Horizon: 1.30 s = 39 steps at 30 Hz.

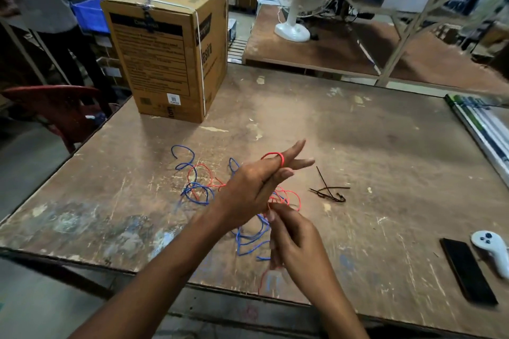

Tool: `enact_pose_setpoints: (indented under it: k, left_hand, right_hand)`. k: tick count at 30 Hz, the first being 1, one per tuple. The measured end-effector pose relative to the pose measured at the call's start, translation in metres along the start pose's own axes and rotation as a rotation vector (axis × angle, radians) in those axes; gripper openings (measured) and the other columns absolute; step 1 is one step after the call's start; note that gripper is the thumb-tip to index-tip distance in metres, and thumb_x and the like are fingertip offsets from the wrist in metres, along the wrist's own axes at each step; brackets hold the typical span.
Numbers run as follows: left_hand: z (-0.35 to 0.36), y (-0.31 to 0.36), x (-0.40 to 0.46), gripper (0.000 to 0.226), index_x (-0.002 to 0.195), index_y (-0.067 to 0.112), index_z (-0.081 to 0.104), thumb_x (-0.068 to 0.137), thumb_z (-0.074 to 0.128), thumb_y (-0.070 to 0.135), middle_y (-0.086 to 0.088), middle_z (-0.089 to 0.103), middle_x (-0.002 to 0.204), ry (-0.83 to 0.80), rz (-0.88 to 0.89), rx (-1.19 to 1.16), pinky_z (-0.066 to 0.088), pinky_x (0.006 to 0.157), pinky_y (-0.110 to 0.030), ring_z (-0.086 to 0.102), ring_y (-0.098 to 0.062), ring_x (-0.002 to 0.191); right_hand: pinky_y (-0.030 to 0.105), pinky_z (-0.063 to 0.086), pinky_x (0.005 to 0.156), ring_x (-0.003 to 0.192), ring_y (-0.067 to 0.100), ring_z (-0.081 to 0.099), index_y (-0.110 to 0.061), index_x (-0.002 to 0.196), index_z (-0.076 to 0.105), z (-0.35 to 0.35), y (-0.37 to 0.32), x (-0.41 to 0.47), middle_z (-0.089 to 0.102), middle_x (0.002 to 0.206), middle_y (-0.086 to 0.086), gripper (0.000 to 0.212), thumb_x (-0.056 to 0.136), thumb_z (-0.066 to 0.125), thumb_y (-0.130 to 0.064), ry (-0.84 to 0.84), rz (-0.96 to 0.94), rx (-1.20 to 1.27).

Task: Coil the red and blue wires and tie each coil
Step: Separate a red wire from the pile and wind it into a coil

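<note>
The right hand (294, 239) pinches thin, kinked red wire (289, 195) at curled fingertips; the left hand (256, 190), two fingers extended, wears a tight red loop round them, thumb pressed against it. Beyond, limp blue wire (192, 190) tangles on the scuffed plywood table (385, 146); black ties (329, 190) lie right.

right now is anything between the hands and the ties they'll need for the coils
Nothing visible blocks them. The black ties lie in the open on the table, just right of the right hand. Both hands are busy, though: red wire loops a finger of the left hand.
</note>
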<state>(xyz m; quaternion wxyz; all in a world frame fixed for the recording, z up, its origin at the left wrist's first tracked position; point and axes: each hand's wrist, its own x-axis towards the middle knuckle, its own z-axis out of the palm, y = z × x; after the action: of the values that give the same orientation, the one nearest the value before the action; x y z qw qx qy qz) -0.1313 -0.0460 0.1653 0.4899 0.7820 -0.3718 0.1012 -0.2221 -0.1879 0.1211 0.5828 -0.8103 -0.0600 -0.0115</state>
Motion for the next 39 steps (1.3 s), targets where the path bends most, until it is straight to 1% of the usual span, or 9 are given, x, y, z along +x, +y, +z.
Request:
enact_pose_setpoints:
  k: [2,5,10,16,21,25,31,34,39]
  left_hand:
    - [0.004,-0.014,0.0,0.051,0.162,0.007,0.038,0.114,0.045,0.022,0.005,0.07,0.141,0.045,0.035,0.111,0.047,0.11,-0.032,0.063,-0.013,0.133]
    - [0.006,-0.035,-0.005,0.039,0.147,0.012,0.06,0.114,0.044,0.022,0.028,0.075,0.111,0.048,-0.072,0.203,0.052,0.09,-0.034,0.063,0.007,0.101]
    - [0.033,-0.033,-0.029,0.047,0.105,0.04,0.077,0.114,0.033,0.025,0.014,0.048,0.072,-0.1,-0.244,-0.143,0.037,0.066,-0.027,0.044,0.004,0.067]
    - [0.048,-0.001,-0.039,0.055,0.089,0.022,0.073,0.109,0.038,0.06,0.008,0.032,0.064,-0.192,-0.249,-0.586,0.024,0.058,-0.025,0.027,-0.013,0.057]
    - [0.016,0.012,-0.009,0.044,0.112,0.022,0.076,0.111,0.034,0.036,0.008,0.034,0.066,-0.185,-0.105,-0.691,0.03,0.054,-0.03,0.029,-0.012,0.057]
    - [-0.005,-0.007,0.011,0.048,0.146,0.009,0.06,0.114,0.029,0.027,0.005,0.048,0.073,-0.115,-0.13,-0.559,0.033,0.053,-0.045,0.037,-0.03,0.06]
    - [-0.004,-0.052,0.017,0.042,0.155,0.011,0.049,0.115,0.036,0.02,0.01,0.078,0.109,-0.052,-0.098,-0.118,0.053,0.094,-0.03,0.072,-0.013,0.102]
    - [-0.01,-0.078,0.01,0.041,0.122,0.009,0.072,0.117,0.034,0.022,0.027,0.073,0.092,-0.208,-0.156,-0.101,0.052,0.079,-0.029,0.068,-0.004,0.08]
    - [-0.013,-0.075,-0.02,0.053,0.116,0.015,0.079,0.114,0.027,0.029,-0.008,0.031,0.062,-0.4,-0.246,-0.492,0.029,0.06,-0.029,0.031,-0.021,0.057]
  right_hand:
    - [0.06,0.059,0.072,0.055,0.027,0.065,-0.029,0.119,0.071,-0.009,0.004,-0.02,0.063,0.062,-0.001,0.021,0.11,0.054,-0.038,-0.109,-0.012,0.051]
    - [0.069,0.054,0.09,0.071,0.045,0.072,-0.032,0.125,0.066,-0.031,-0.01,-0.039,0.068,0.069,0.003,0.022,0.108,0.054,-0.039,-0.237,-0.012,0.151]
    - [0.027,0.049,0.059,0.056,0.012,0.06,-0.023,0.106,0.068,-0.085,-0.049,-0.012,0.068,0.074,0.004,0.022,0.11,0.048,-0.03,-0.052,-0.237,0.06]
    - [0.015,0.031,0.046,0.045,0.002,0.038,-0.014,0.09,0.073,-0.081,-0.027,0.104,0.062,0.063,-0.006,0.027,0.11,0.058,-0.022,0.265,-0.15,0.201]
    - [0.014,0.037,0.05,0.049,-0.003,0.05,-0.014,0.086,0.074,-0.023,0.018,0.081,0.064,0.057,-0.011,0.027,0.087,0.08,-0.041,0.08,0.058,0.318]
    - [0.022,0.036,0.046,0.045,0.008,0.045,-0.031,0.105,0.075,0.026,0.037,0.012,0.055,0.061,-0.004,0.029,0.102,0.058,-0.054,0.023,-0.007,0.233]
    - [0.037,0.056,0.073,0.066,0.024,0.07,-0.043,0.136,0.061,0.028,-0.012,-0.032,0.068,0.066,-0.004,0.029,0.113,0.045,-0.036,-0.182,-0.039,0.048]
    - [0.032,0.054,0.061,0.058,0.019,0.064,-0.036,0.131,0.065,0.005,-0.045,-0.015,0.065,0.068,-0.002,0.029,0.109,0.046,-0.041,0.021,-0.09,0.022]
    - [0.028,0.043,0.06,0.059,0.012,0.056,-0.021,0.095,0.072,-0.03,-0.057,0.076,0.062,0.065,-0.007,0.023,0.111,0.056,-0.026,0.453,-0.148,-0.148]
